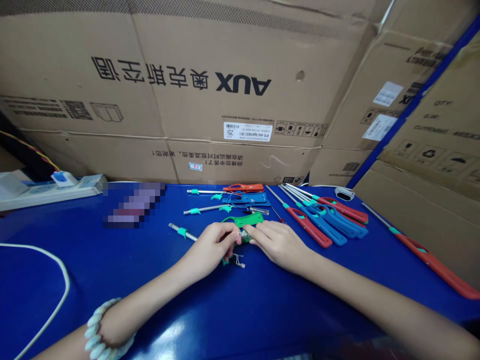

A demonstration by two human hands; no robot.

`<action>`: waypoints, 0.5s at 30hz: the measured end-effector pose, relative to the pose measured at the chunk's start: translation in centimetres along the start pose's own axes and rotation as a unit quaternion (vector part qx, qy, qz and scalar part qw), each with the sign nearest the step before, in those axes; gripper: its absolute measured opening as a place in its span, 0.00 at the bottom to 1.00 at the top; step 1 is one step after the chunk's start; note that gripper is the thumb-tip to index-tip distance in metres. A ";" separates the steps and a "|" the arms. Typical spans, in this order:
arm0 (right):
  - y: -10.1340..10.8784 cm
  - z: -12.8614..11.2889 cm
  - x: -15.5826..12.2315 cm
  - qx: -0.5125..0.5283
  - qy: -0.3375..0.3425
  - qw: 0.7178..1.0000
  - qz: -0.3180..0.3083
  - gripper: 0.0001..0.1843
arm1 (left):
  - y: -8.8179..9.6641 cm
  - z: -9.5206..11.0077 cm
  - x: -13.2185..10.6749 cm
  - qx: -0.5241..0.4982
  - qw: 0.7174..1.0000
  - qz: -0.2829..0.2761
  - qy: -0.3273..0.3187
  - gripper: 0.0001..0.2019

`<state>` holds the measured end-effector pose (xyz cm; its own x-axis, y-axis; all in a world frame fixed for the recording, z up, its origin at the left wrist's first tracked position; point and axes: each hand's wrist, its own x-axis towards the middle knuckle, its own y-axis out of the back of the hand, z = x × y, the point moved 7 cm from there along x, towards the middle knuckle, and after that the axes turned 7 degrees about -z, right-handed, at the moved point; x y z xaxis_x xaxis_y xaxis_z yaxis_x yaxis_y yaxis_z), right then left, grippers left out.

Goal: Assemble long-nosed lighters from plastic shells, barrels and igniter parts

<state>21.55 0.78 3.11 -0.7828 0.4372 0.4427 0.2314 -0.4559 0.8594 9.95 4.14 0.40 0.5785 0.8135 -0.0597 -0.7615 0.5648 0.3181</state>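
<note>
While left hand [213,245] pinches, right hand [278,243] presses green plastic shell [248,220].

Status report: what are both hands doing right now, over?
Left hand pinches green plastic lighter handle. Right hand rests fingers on it. Red and blue long-nozzle lighters lie apart, rightward.

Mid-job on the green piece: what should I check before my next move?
1. Green handle shell steadied: ok, the left hand and the right hand both meet at its near edge.
2. Left hand's grip: cannot tell, its fingertips hide the contact.
3. Small wired part: ok, it lies on the table at the left hand's edge.
4. Metal tube with teal collar: ok, it lies apart, left of the left hand.
5. Assembled lighters: ok, they are piled to the right, not touching the right hand.
6. White cable: ok, it is far left, away from both hands.
</note>
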 end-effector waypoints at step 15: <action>-1.4 3.5 -0.2 0.223 -0.157 0.957 -0.103 0.08 | 5.0 1.3 0.0 0.259 0.964 0.053 -0.013 0.12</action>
<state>23.41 3.99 2.67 -0.6430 0.7248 0.2475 0.3698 0.0109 0.9290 6.55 6.80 3.24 0.5169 0.8558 0.0204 -0.5730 0.3282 0.7509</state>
